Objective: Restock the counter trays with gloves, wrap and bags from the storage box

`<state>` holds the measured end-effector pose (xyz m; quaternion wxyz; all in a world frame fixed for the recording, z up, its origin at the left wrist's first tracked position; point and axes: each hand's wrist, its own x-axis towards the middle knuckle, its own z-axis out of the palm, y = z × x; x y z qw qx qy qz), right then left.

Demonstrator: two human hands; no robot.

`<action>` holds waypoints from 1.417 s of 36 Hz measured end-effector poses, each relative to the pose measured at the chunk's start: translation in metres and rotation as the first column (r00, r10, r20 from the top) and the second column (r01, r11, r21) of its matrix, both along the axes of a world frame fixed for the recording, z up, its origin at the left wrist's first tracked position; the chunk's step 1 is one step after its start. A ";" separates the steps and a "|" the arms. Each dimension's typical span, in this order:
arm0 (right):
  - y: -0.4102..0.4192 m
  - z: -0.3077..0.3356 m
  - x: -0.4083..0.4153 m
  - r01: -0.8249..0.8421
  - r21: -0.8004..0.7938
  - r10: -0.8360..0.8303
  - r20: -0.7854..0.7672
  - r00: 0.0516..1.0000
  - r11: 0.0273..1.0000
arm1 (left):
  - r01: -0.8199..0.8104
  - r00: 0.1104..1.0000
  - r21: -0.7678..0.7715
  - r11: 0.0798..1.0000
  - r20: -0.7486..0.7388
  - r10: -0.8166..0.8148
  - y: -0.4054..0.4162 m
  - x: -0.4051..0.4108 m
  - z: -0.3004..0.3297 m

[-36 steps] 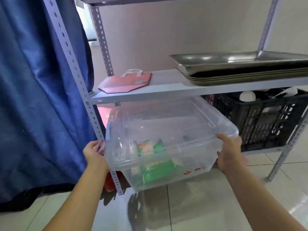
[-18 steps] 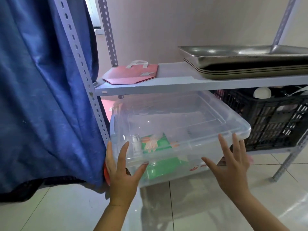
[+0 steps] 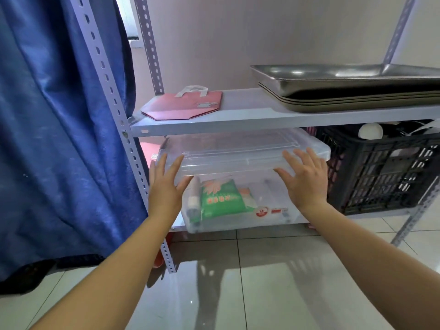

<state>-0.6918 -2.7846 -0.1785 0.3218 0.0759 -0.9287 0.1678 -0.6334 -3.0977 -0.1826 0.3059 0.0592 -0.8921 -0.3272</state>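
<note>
Storage box (image 3: 242, 177) sits on the bottom shelf (image 3: 178, 228) of the rack, at 12 o'clock from me. My left hand (image 3: 165, 186) and right hand (image 3: 303, 181) lie flat on its front with straight fingers, gripping nothing. I think the clear plastic is smooth, slippery and bendy. With only a green pack (image 3: 220, 198) inside, it should feel light. I would grab its side rims.

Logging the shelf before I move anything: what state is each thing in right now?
storage box: lid on, on the lower shelf
left hand: open, fingers against the box front
right hand: open, fingers at the lid edge
green packet: inside the box
metal trays: stacked
red bag: lying flat
</note>
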 end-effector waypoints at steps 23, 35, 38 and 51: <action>-0.008 -0.037 -0.047 -0.008 0.143 -0.033 0.278 0.960 0.990 | -0.119 0.967 -0.569 0.814 0.119 0.225 -0.008 -0.051 -0.035; -0.018 -0.048 -0.053 0.030 0.112 -0.057 0.246 0.968 0.993 | -0.105 0.984 -0.528 0.843 0.066 0.164 -0.018 -0.070 -0.046; -0.016 -0.045 -0.052 0.025 0.125 -0.058 0.268 0.962 0.992 | -0.111 0.985 -0.520 0.847 0.057 0.164 -0.017 -0.072 -0.046; 0.002 0.082 0.029 -0.065 0.198 -0.092 0.691 0.717 0.978 | 0.274 0.779 -0.441 0.855 0.623 0.072 -0.007 -0.002 0.073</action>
